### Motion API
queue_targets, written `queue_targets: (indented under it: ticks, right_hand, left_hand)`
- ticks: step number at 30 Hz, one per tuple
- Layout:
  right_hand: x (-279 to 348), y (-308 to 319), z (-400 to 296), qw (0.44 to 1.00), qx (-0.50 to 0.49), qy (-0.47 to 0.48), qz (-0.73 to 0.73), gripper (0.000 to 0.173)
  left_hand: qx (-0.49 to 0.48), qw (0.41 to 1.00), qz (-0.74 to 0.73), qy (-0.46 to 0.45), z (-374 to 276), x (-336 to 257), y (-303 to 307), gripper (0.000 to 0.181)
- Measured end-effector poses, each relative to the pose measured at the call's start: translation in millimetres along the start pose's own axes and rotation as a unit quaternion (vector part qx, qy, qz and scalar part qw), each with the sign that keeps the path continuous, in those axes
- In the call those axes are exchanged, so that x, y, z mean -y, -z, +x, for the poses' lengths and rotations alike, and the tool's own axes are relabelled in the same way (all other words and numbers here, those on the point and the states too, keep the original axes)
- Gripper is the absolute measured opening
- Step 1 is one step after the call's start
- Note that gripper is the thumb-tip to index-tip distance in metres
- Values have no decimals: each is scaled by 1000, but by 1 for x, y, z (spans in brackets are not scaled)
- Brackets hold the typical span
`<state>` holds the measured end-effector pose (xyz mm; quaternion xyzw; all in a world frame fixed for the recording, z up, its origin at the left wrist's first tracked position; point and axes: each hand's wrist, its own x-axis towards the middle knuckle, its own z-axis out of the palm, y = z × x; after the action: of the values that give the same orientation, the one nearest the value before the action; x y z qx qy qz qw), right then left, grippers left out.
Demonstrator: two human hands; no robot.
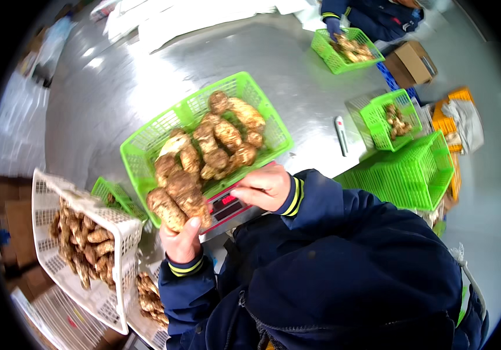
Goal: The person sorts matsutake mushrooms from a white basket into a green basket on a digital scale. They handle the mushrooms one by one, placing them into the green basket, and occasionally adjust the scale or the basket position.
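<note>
My left hand [179, 240] grips two thick, brown matsutake-like mushrooms [185, 191] at the near left corner of a green plastic basket [134, 151]. Several more such mushrooms [224, 133] lie inside that basket. Under the basket's near side shows a digital scale [222, 214] with a red-edged panel and a lit red display. My right hand [266, 187] is over the panel beside the display, its fingers curled together with nothing visible in them. Whether its fingertips touch the panel cannot be made out.
A white crate of mushrooms [123, 245] stands at left, by a small green basket [117, 197]. A utility knife [341, 135] lies on the metal table [294, 83]. Stacked green baskets [408, 175] stand at right. Across the table, another person's gloved hand [332, 27] reaches into a green basket [327, 54].
</note>
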<state>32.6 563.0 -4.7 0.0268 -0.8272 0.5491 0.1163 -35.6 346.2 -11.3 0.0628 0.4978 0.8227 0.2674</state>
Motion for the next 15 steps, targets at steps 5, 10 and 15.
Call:
queue_targets:
  ticks: [5, 10, 15]
  right_hand:
    - [-88, 72, -70, 927, -289, -239, 14, 19]
    - [-144, 120, -142, 887, -360, -282, -69, 18]
    - [-117, 86, -109, 914, -358, -191, -6, 19]
  left_hand:
    - [28, 999, -19, 11, 8, -2, 17, 52]
    - [-26, 985, 170, -35, 35, -13, 36, 36]
    - [-56, 975, 214, 20, 54, -16, 14, 35]
